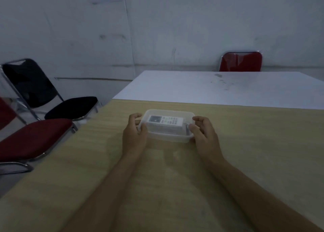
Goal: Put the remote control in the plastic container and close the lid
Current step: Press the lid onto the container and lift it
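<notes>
A clear plastic container (168, 138) rests on the wooden table, a little beyond its middle. Inside it lies a white remote control (164, 121), screen end to the left, seen through the translucent lid (175, 113) that sits on top. My left hand (135, 135) curls around the container's left end, thumb on the lid's edge. At the right end, my right hand (204, 135) holds the container with the thumb on the rim. Whether the lid is fully snapped down I cannot tell.
The light wooden table (98, 170) meets a white table (210, 89) behind it. A black chair (43, 95) and a red chair (33, 139) stand at the left, off the table's edge. Another red chair (241, 61) stands behind the white table.
</notes>
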